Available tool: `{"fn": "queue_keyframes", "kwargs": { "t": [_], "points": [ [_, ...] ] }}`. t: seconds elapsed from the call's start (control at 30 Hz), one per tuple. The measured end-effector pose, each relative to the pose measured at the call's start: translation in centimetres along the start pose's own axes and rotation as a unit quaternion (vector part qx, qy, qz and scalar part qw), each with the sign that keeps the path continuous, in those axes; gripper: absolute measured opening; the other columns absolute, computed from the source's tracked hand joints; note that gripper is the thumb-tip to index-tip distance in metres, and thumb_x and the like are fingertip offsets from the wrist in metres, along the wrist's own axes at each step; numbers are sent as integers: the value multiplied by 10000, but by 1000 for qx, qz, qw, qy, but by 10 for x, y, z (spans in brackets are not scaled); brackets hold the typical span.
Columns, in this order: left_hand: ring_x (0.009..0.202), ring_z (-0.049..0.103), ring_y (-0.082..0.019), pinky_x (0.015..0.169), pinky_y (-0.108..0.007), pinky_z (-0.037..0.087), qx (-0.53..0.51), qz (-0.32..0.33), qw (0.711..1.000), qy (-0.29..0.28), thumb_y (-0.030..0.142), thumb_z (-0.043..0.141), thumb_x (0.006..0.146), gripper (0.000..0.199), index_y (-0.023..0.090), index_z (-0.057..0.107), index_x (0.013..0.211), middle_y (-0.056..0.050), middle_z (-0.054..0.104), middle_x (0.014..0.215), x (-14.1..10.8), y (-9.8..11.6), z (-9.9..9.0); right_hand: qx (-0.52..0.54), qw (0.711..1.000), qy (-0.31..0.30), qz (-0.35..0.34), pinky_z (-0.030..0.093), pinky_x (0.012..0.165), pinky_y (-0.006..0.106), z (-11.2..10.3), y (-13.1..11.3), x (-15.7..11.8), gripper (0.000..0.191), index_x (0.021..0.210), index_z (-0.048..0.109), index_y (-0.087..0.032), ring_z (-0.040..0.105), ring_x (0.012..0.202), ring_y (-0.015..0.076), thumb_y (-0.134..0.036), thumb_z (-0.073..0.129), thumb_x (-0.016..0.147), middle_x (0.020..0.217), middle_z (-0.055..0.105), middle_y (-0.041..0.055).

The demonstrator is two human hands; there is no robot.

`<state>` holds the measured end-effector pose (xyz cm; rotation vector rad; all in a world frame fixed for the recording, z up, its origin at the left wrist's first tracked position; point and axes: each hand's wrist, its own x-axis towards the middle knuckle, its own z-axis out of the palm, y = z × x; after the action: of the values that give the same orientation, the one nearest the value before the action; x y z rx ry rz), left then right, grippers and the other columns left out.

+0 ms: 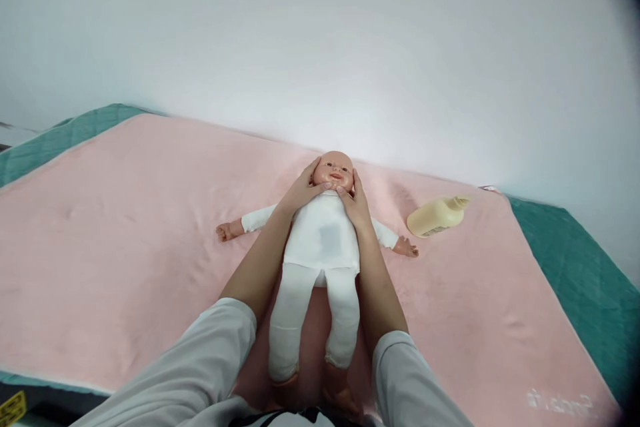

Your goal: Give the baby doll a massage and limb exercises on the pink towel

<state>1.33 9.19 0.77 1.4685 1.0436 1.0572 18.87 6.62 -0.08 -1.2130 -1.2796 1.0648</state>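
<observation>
A baby doll (323, 230) in a white top and white leggings lies on its back on a pink blanket (165, 233), head toward the wall and arms spread out. My left hand (303, 188) cups one side of the doll's head, its thumb at the chin. On the other side, my right hand (356, 200) holds the head in the same way, its thumb also near the chin. Parts of the fingers are hidden behind the head. A grey-blue patch shows on the front of the top.
A pale yellow pump bottle (436, 217) lies on its side on the blanket, right of the doll's hand. Green quilted padding (575, 267) shows beyond the blanket's edges. A white wall (320, 47) rises behind. A yellow label (13, 407) is at the bottom left.
</observation>
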Motion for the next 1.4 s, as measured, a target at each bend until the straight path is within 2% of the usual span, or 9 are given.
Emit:
{"fn": "queue_keyframes", "kwargs": {
  "t": [0.2, 0.33, 0.6, 0.77, 0.97, 1.1, 1.27, 1.4],
  "points": [
    [1403, 415, -294, 1148, -389, 371, 25, -16, 999, -12, 505, 657, 827, 882, 249, 234, 1557, -60, 305, 1598, -6, 12, -5, 43, 999, -15, -1, 391, 1165, 453, -5, 3, 3, 980, 1532, 275, -239, 475, 1376, 264, -607, 711, 735, 1566, 382, 73],
    [1401, 417, -297, 1148, -414, 373, 13, -39, 999, -17, 508, 641, 839, 882, 241, 215, 1563, -67, 354, 1574, -7, 16, -7, 65, 997, -33, -7, 373, 1180, 447, -10, 4, 3, 894, 1522, 302, -255, 459, 1394, 250, -600, 672, 784, 1553, 408, 52],
    [1417, 399, -263, 1142, -360, 379, -22, -61, 998, -15, 588, 551, 879, 818, 267, 227, 1558, -31, 307, 1595, -6, 12, -8, 125, 990, -63, 7, 396, 1168, 438, -15, 6, 1, 836, 1515, 312, -269, 489, 1373, 230, -586, 647, 817, 1526, 451, 44],
    [1397, 429, -271, 1098, -380, 435, -47, -69, 997, -10, 624, 537, 877, 782, 314, 268, 1543, -20, 317, 1590, -5, 8, -9, 141, 988, -57, 24, 397, 1162, 467, -15, 6, 1, 829, 1506, 330, -274, 504, 1360, 230, -595, 647, 810, 1523, 452, 43],
    [1382, 449, -282, 1093, -406, 442, -57, -66, 996, 2, 656, 523, 871, 766, 330, 305, 1529, -14, 332, 1583, -4, 7, -7, 119, 991, -53, 18, 426, 1140, 467, -13, 4, 1, 856, 1520, 303, -239, 541, 1325, 240, -658, 580, 827, 1512, 466, 74],
    [1420, 394, -279, 1118, -397, 413, -37, -61, 997, 2, 658, 532, 865, 798, 311, 284, 1539, -18, 317, 1590, -4, 8, -6, 83, 996, -39, 3, 402, 1162, 428, -10, -2, -1, 869, 1520, 302, -233, 476, 1383, 234, -647, 606, 819, 1541, 426, 73],
    [1442, 356, -282, 1165, -384, 355, 3, -31, 999, -6, 594, 640, 823, 911, 265, 219, 1561, -50, 276, 1609, -4, 9, -5, 20, 999, -31, 18, 399, 1163, 438, -4, -9, -5, 1015, 1552, 206, -258, 465, 1388, 266, -620, 705, 746, 1583, 349, 75],
    [1427, 374, -310, 1151, -413, 373, -8, -25, 1000, -8, 530, 716, 774, 1008, 214, 180, 1567, -115, 264, 1609, -3, 8, -1, 4, 999, -33, 15, 418, 1142, 447, 1, -7, -5, 1094, 1567, 122, -248, 519, 1339, 272, -600, 728, 728, 1572, 364, 101]
  ]
}}
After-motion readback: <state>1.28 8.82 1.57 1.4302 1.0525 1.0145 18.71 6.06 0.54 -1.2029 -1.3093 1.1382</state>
